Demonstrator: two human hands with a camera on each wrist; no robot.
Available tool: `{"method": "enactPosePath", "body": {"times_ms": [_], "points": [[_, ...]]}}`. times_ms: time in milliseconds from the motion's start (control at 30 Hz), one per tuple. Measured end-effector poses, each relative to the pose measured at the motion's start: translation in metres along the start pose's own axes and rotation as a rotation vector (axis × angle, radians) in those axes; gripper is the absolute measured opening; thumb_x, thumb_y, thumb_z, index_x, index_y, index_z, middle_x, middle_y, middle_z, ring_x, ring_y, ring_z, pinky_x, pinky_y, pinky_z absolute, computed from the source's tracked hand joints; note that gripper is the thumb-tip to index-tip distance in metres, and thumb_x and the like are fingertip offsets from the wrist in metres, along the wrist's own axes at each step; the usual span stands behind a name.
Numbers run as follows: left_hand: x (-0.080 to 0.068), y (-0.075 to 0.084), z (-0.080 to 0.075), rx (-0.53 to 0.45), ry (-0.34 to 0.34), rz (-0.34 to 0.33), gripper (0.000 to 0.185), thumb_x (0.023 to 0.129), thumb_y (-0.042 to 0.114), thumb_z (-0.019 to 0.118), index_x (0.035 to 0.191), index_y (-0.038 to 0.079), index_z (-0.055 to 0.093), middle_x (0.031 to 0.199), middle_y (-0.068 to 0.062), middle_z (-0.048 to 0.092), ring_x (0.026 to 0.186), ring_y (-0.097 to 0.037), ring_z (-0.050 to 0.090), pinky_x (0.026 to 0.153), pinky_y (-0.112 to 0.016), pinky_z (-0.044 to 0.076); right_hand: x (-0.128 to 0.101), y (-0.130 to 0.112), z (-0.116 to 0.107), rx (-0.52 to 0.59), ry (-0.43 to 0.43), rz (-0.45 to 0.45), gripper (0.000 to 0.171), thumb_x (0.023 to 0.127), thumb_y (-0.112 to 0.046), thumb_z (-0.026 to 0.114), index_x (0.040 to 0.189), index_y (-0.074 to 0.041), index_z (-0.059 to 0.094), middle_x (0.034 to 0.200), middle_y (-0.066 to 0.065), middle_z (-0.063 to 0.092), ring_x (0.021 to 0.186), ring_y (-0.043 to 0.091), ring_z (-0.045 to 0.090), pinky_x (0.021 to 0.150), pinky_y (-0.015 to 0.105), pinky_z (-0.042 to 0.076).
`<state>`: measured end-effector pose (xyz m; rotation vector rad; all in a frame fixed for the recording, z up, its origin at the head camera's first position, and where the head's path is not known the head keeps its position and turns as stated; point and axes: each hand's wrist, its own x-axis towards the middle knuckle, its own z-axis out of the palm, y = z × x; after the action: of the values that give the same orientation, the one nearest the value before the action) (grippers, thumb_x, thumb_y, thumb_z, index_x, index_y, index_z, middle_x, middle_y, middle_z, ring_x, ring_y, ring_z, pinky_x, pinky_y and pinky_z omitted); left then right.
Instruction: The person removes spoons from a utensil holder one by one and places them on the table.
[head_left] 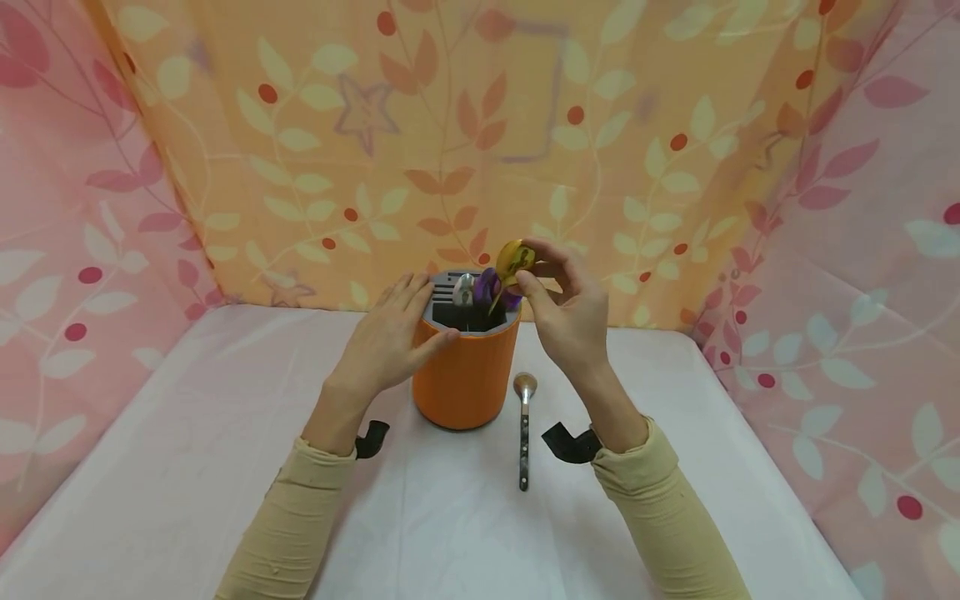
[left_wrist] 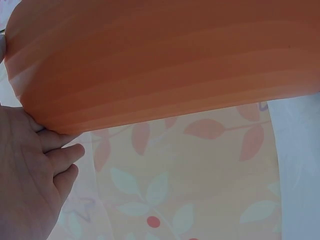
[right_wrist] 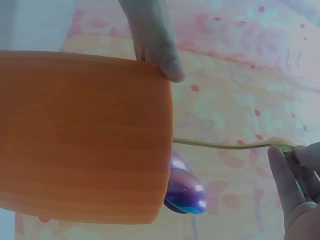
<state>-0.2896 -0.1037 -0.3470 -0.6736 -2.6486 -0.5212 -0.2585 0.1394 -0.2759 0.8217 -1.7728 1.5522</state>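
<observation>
A steel spoon (head_left: 523, 425) is lying on the white table (head_left: 187, 467) nearest the person, bowl end pointing toward 12 o'clock, just beside the orange holder (head_left: 467, 379) at its 4 o'clock and not touching it. No hand is contacting this spoon.

The left hand (head_left: 386, 342) is resting against the holder from its 9 o'clock side. The fingers are lying extended over the grey slotted insert (head_left: 444, 293) at the rim, and the thumb is pressing on the orange wall; the hand is released, bracing rather than clasping. In the left wrist view the palm (left_wrist: 30, 170) is sitting against the holder wall (left_wrist: 165, 60).

The right hand (head_left: 570, 312) is hovering at the holder's 2 o'clock, above the rim. Its thumb and fingertips are pinching the bowl of a gold spoon (head_left: 514, 260), whose thin handle is slanting down into the holder opening. In the right wrist view the gold spoon (right_wrist: 225, 145) is running from the fingers (right_wrist: 282, 175) to the holder edge (right_wrist: 85, 135).

Inside the holder, a purple spoon (head_left: 487, 287) is standing next to the gold one, and a silver spoon (head_left: 463, 292) is standing at its 9 o'clock. The purple spoon (right_wrist: 185, 192) is also showing in the right wrist view.

A patterned fabric backdrop (head_left: 480, 125) is hanging at 12 o'clock behind the table.
</observation>
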Motion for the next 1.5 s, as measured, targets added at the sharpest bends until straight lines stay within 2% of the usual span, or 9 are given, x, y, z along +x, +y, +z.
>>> {"method": "enactPosePath", "body": {"times_ms": [133, 267, 500, 833, 1167, 1333, 1500], "points": [[-0.001, 0.001, 0.0, -0.005, -0.006, -0.007, 0.095, 0.1, 0.072, 0.048, 0.162, 0.001, 0.032, 0.172, -0.011, 0.023, 0.16, -0.034, 0.015, 0.13, -0.05, 0.011, -0.001, -0.002, -0.004, 0.017, 0.043, -0.045, 0.04, 0.092, 0.015, 0.069, 0.131, 0.013, 0.06, 0.122, 0.021, 0.065, 0.096, 0.021, 0.069, 0.078, 0.032, 0.064], [-0.001, 0.001, 0.001, -0.006, -0.003, -0.009, 0.095, 0.1, 0.072, 0.048, 0.162, 0.002, 0.032, 0.172, -0.011, 0.023, 0.16, -0.034, 0.015, 0.13, -0.05, 0.011, 0.0, -0.005, -0.009, 0.06, 0.118, -0.071, 0.039, 0.092, 0.016, 0.069, 0.129, 0.014, 0.06, 0.118, 0.016, 0.067, 0.094, 0.022, 0.069, 0.077, 0.033, 0.065], [0.0, 0.0, 0.001, 0.0, -0.005, -0.013, 0.095, 0.1, 0.071, 0.048, 0.162, 0.002, 0.032, 0.172, -0.011, 0.022, 0.16, -0.034, 0.014, 0.13, -0.051, 0.012, 0.002, -0.008, -0.018, 0.174, 0.263, -0.087, 0.036, 0.092, 0.017, 0.067, 0.127, 0.009, 0.063, 0.116, 0.016, 0.066, 0.094, 0.026, 0.067, 0.081, 0.035, 0.064], [0.001, 0.001, 0.002, 0.001, -0.007, -0.003, 0.095, 0.1, 0.072, 0.047, 0.162, 0.001, 0.032, 0.173, -0.011, 0.022, 0.16, -0.034, 0.014, 0.13, -0.05, 0.012, 0.001, -0.017, -0.037, 0.329, 0.403, -0.044, 0.037, 0.094, 0.013, 0.068, 0.129, 0.006, 0.063, 0.117, 0.021, 0.06, 0.101, 0.031, 0.065, 0.084, 0.038, 0.064], [0.0, -0.003, 0.002, -0.012, 0.009, -0.001, 0.096, 0.1, 0.073, 0.046, 0.162, 0.002, 0.032, 0.172, -0.01, 0.022, 0.16, -0.034, 0.015, 0.13, -0.051, 0.013, 0.0, -0.017, -0.061, 0.431, 0.539, 0.005, 0.034, 0.093, 0.011, 0.069, 0.127, 0.007, 0.064, 0.116, 0.023, 0.058, 0.098, 0.03, 0.065, 0.08, 0.036, 0.065], [0.0, -0.004, 0.002, -0.011, 0.01, 0.002, 0.095, 0.1, 0.072, 0.047, 0.162, 0.001, 0.032, 0.172, -0.011, 0.023, 0.16, -0.034, 0.015, 0.13, -0.051, 0.013, -0.005, -0.012, -0.073, 0.463, 0.55, 0.053, 0.034, 0.095, 0.012, 0.067, 0.128, 0.011, 0.061, 0.114, 0.022, 0.059, 0.097, 0.029, 0.065, 0.079, 0.034, 0.065], [-0.001, -0.005, 0.0, -0.004, 0.015, 0.002, 0.094, 0.1, 0.071, 0.048, 0.162, 0.0, 0.033, 0.171, -0.012, 0.025, 0.159, -0.035, 0.016, 0.13, -0.051, 0.013, -0.014, 0.007, -0.081, 0.44, 0.526, 0.124, 0.033, 0.096, 0.011, 0.066, 0.128, 0.015, 0.062, 0.113, 0.022, 0.061, 0.095, 0.029, 0.066, 0.075, 0.03, 0.065]]}}
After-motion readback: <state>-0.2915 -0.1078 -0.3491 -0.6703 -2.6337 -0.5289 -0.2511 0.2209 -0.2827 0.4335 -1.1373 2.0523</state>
